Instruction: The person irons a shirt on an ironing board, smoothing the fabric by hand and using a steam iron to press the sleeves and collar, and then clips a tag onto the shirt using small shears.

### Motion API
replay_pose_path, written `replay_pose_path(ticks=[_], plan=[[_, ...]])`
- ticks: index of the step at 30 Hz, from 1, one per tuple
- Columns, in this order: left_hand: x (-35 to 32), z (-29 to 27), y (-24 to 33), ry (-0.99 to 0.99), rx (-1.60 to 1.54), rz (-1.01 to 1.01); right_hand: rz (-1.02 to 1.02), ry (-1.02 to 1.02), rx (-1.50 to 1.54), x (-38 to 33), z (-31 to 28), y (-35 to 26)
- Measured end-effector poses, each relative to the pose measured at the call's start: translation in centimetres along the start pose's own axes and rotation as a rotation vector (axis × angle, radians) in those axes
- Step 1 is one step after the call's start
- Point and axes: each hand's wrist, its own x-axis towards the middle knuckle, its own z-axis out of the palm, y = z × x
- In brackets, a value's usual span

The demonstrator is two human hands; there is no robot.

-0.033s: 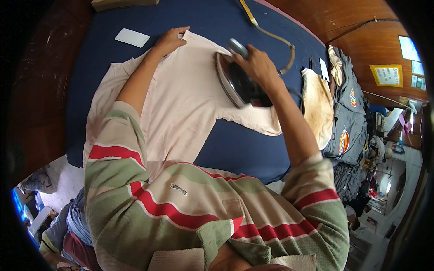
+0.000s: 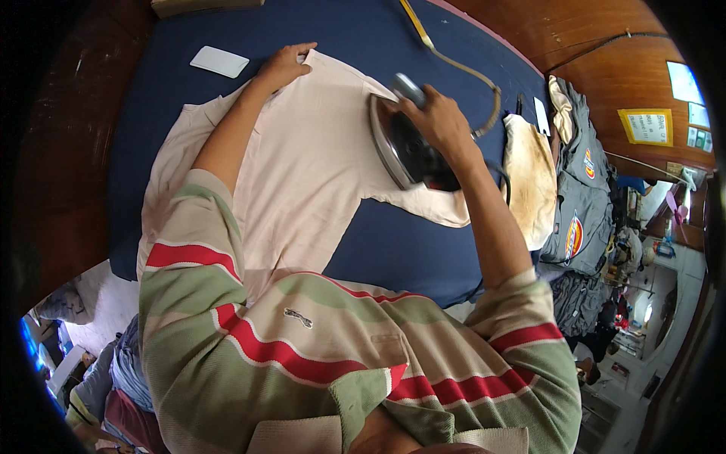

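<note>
A pale pink shirt (image 2: 310,159) lies spread over the dark blue table cover (image 2: 420,238), its sleeve reaching right. At the shirt's far edge my left hand (image 2: 283,68) pinches the cloth near the collar, thumb and forefinger on either side of it. My right hand (image 2: 441,121) is wrapped round the handle of a clothes iron (image 2: 408,147). The iron rests over the shirt where the sleeve joins the body, its metal rim facing left. Its underside is hidden, and the handle looks slightly blurred.
A white flat rectangle (image 2: 219,61) lies beyond my left forearm. A yellowish hose (image 2: 461,63) runs from the far edge to the iron. Right of my right arm are a scorched cream pad (image 2: 529,185) and dark grey garments (image 2: 581,219). A wooden wall (image 2: 605,68) stands beyond.
My right hand has slid the iron a little to the right and nearer to me along the sleeve. My left hand keeps its place on the shirt.
</note>
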Motion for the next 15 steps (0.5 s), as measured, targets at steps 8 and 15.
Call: replay_pose_path(ticks=[8, 15], plan=[[0.4, 0.4, -0.5, -0.064, -0.020, 0.032, 0.095, 0.125, 0.029, -1.5, -0.7, 6.1], [0.4, 0.0, -0.2, -0.077, -0.089, -0.015, -0.007, -0.002, -0.007, 0.1, 0.1, 1.0]])
